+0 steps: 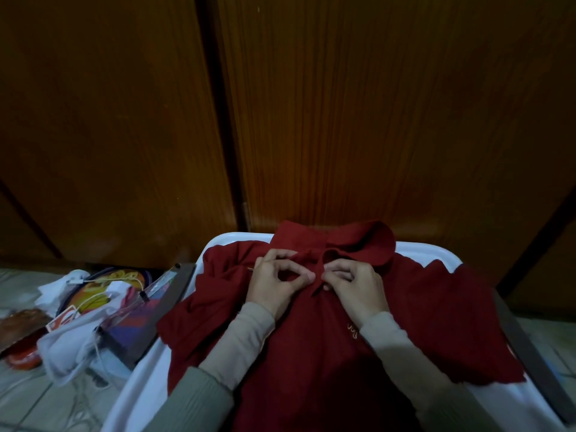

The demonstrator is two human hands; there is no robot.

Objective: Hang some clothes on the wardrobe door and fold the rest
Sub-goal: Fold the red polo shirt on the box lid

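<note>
While both hands (274,280) (355,282) pinch shirt (420,307) placket at 12 o'clock, you button up; next, align button, push through.

A white tabletop (436,249) carries a red polo shirt, with a tiled floor (28,400) beside it.

The red polo shirt (420,307) lies spread front-up across the white surface in the lower middle of the frame, collar toward the top, its sleeves draping over both side edges. On the floor at lower left lies a heap of clutter (84,310): white cloth, a cable, colourful printed packaging and a red card.
</note>
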